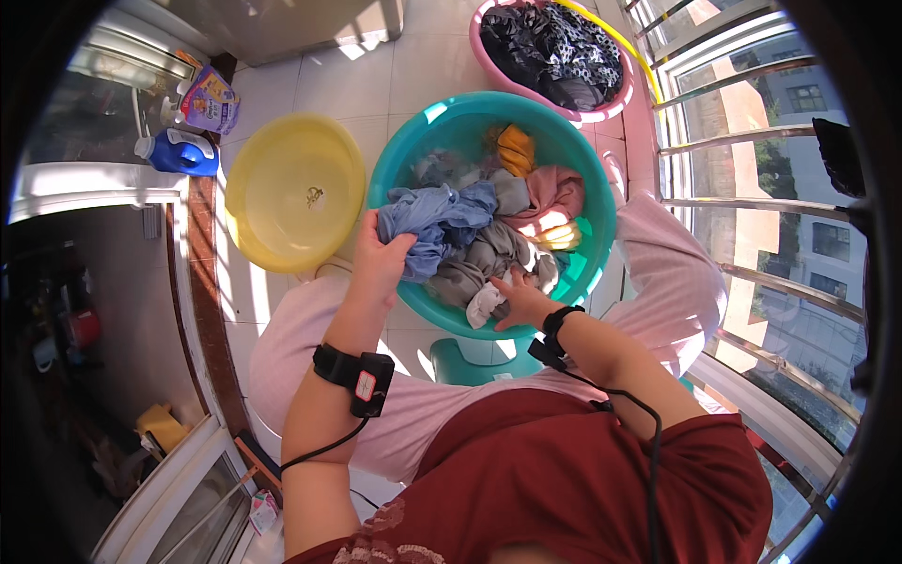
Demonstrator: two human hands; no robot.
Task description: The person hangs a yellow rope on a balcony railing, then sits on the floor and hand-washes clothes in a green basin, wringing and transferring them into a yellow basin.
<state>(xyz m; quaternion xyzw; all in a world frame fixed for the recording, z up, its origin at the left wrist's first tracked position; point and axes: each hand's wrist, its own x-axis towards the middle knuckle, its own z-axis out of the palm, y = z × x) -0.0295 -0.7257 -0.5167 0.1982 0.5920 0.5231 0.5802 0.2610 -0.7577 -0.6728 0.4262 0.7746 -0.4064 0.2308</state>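
A teal plastic basin [384, 166] holding water and wet laundry stands between my knees. At its left rim my left hand [380, 257] grips a bunched light-blue garment [444, 211], part of which lies over the other clothes. My right hand [527, 302] rests near the front rim with fingers spread, touching a small white cloth [486, 304] and a grey-brown garment [486, 257]. Further back in the basin are a pink garment [553, 197] and an orange-yellow cloth [516, 150]. The undersides of the clothes are hidden.
To the left sits a yellow basin [246, 190]. Blue detergent bottle [184, 151] and purple pouch [211, 102] stand beyond it. A pink basin [479, 42] holds dark clothes, with a yellow hose [613, 32] across its rim. Metal window bars [754, 204] line the right.
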